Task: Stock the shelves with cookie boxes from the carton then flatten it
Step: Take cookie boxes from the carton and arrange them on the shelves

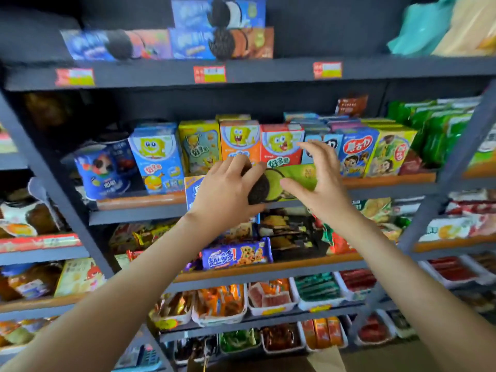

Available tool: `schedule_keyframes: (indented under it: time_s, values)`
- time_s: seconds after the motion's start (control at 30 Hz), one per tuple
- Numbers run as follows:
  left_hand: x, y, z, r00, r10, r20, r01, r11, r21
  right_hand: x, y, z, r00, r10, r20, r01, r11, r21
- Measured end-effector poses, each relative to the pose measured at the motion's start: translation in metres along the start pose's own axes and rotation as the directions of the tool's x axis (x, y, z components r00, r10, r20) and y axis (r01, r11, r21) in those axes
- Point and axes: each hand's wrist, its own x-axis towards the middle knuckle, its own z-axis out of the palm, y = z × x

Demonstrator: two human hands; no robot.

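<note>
A cookie box (298, 175), blue at its left end and green at its right with a dark sandwich cookie printed on it, is held level in front of the middle shelf (134, 202). My left hand (225, 189) grips its middle, fingers curled over the top and thumb underneath. My right hand (319, 178) is at the box's right end with fingers spread and raised above it; only its thumb lies against the green face. Similar cookie boxes (220, 30) are stacked on the top shelf (268, 72). A brown flap of the carton (326, 358) shows at the bottom.
Upright cartoon snack boxes (239, 140) line the middle shelf right behind the held box, with cookie tubs (102, 170) to their left. Lower shelves hold snack packets and white trays of packets (271, 299). Green bags (440, 130) fill the right. Dark shelf uprights (61, 200) frame the bay.
</note>
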Motion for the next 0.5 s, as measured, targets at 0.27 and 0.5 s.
schedule_keyframes:
  time_s: [0.27,0.5]
  values:
    - [0.074,-0.025,-0.042,0.958,0.008,-0.286,0.036,0.988,0.148,0.083,-0.037,-0.053,0.961,0.241,0.137,-0.277,0.849,0.451]
    - [0.141,-0.069,-0.074,0.925,-0.036,-0.379,0.139,0.958,0.249,0.185,-0.067,-0.066,0.981,0.131,0.140,-0.190,0.760,0.622]
